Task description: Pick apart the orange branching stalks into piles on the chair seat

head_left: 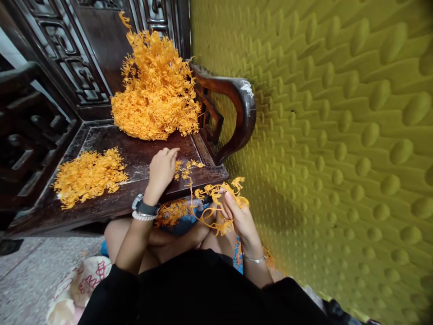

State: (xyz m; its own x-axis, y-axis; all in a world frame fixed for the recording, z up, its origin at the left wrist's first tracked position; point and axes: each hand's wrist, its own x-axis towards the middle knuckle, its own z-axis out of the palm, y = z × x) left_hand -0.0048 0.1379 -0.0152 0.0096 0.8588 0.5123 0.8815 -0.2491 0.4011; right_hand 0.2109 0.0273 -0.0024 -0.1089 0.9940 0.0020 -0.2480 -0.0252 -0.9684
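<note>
Just before the chair's front edge, the right hand keeps its grip clamped on one orange tangle. On the seat, the left hand touches scattered bits, though its grip cannot be made out. One small pile lies to the left, and one large heap sits at the back.
</note>
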